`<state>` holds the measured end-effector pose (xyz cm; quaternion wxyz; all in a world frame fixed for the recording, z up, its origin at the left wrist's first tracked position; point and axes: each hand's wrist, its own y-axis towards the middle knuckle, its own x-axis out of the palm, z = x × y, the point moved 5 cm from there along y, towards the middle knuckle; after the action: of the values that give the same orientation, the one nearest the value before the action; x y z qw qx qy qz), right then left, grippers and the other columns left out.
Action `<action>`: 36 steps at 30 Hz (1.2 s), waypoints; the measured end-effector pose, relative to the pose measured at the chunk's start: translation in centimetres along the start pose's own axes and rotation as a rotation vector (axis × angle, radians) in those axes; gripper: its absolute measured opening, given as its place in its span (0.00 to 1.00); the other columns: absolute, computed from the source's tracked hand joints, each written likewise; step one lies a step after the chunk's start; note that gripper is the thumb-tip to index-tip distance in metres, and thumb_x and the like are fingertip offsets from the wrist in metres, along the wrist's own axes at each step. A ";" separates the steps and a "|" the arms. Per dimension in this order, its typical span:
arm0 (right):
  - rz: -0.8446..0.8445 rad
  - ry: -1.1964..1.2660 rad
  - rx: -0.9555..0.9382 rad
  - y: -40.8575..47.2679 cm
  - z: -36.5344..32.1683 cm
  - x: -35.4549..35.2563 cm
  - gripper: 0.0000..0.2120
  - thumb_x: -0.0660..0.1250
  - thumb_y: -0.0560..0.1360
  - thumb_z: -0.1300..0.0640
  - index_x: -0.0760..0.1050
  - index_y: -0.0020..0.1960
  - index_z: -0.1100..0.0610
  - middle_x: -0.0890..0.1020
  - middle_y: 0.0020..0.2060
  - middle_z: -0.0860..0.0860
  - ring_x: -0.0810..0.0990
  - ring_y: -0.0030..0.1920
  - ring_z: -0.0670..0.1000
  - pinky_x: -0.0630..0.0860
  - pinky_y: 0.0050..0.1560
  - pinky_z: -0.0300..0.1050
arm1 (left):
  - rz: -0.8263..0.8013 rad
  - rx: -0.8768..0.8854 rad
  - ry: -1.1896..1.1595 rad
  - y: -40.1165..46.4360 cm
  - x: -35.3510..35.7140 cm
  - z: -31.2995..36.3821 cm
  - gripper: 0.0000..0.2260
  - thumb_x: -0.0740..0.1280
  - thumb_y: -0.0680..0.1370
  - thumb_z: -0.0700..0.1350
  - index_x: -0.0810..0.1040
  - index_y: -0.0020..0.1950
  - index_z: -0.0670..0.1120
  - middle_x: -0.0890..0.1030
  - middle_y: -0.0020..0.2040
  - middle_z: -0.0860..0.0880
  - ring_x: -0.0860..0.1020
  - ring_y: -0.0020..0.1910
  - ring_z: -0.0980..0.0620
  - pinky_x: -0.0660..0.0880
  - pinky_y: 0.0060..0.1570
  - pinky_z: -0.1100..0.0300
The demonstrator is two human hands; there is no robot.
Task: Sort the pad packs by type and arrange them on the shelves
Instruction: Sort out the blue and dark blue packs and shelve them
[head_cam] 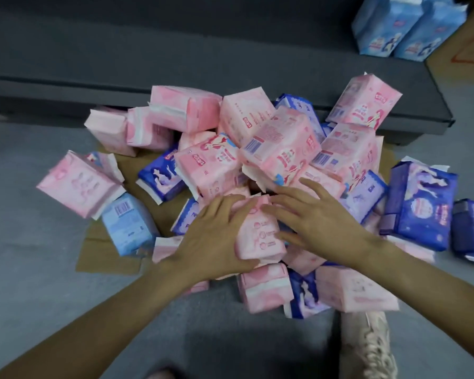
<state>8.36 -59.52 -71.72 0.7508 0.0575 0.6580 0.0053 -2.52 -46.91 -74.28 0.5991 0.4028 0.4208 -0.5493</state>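
Grey carpet point(25, 269) carries a flattened sheet of cardboard point(112, 255) heaped with pad packs: mostly pink, some dark blue point(422, 206), one light blue point(127, 224). Both hands flank one pink pack point(259, 231) at the near side of the heap. The left hand point(214, 236) presses its spread fingers on the pack's left side; the right hand point(318, 217) lies on its right, fingers straight. Two light blue packs point(402, 26) stand on the dark shelf point(230, 58) behind.

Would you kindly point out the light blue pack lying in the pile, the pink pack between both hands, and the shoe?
light blue pack point(127, 225): head view, middle of its face.
pink pack point(259, 231): head view, printed face.
shoe point(368, 343): head view, laces.
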 end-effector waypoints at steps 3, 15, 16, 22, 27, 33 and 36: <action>-0.034 -0.090 -0.020 -1.7 1.1 0.2 0.21 0.68 0.68 0.58 0.77 0.62 0.53 0.79 0.60 0.53 0.72 0.65 0.54 0.68 0.61 0.59 | 0.004 -0.020 0.038 -0.6 -0.7 -2.2 0.47 0.61 0.57 0.70 0.63 0.73 0.50 0.72 0.61 0.44 0.70 0.58 0.44 0.72 0.56 0.50; 0.038 -0.161 -0.039 -0.4 -1.9 -0.2 0.12 0.60 0.70 0.57 0.78 0.49 0.58 0.80 0.46 0.54 0.77 0.52 0.57 0.65 0.55 0.50 | 0.170 0.007 0.082 -4.0 -5.3 -3.5 0.33 0.64 0.65 0.67 0.72 0.60 0.45 0.74 0.62 0.45 0.73 0.59 0.44 0.65 0.57 0.52; 0.069 -0.159 0.004 -0.2 -1.7 -0.5 0.11 0.62 0.70 0.56 0.77 0.49 0.58 0.79 0.46 0.54 0.77 0.50 0.58 0.65 0.55 0.51 | 0.222 0.040 0.060 -3.2 -5.6 -2.3 0.30 0.64 0.67 0.65 0.71 0.61 0.46 0.74 0.63 0.45 0.72 0.60 0.45 0.65 0.57 0.52; 0.122 -0.145 0.098 -0.5 -0.5 -0.6 0.10 0.66 0.68 0.57 0.77 0.47 0.60 0.79 0.48 0.56 0.75 0.52 0.58 0.66 0.62 0.55 | 0.175 0.084 0.042 5.4 -5.3 2.0 0.37 0.70 0.69 0.59 0.63 0.75 0.50 0.64 0.74 0.43 0.65 0.69 0.42 0.63 0.66 0.49; 0.076 -0.203 0.022 -3.1 1.4 0.5 0.14 0.57 0.75 0.61 0.80 0.54 0.56 0.80 0.53 0.54 0.78 0.55 0.57 0.64 0.65 0.55 | -0.147 0.152 0.128 8.8 -2.8 2.2 0.26 0.67 0.71 0.64 0.71 0.64 0.52 0.61 0.76 0.51 0.58 0.74 0.43 0.66 0.64 0.46; -0.036 -0.202 0.111 -4.2 3.8 0.1 0.15 0.58 0.67 0.67 0.76 0.50 0.57 0.77 0.43 0.55 0.77 0.43 0.59 0.70 0.58 0.58 | 0.153 0.203 0.091 5.7 -4.5 0.8 0.14 0.59 0.66 0.54 0.67 0.49 0.52 0.78 0.55 0.53 0.71 0.55 0.48 0.64 0.24 0.66; -0.099 -0.187 0.123 -4.1 3.8 0.5 0.20 0.56 0.64 0.65 0.77 0.53 0.57 0.76 0.42 0.55 0.75 0.42 0.59 0.68 0.57 0.56 | 0.159 0.162 0.146 4.1 -5.2 -0.6 0.25 0.58 0.64 0.55 0.72 0.61 0.56 0.76 0.57 0.55 0.68 0.55 0.50 0.58 0.27 0.69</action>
<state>11.95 -63.84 -72.12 0.8034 0.0710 0.5861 -0.0777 1.31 -44.38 -69.43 0.5740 0.5210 0.3842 -0.5015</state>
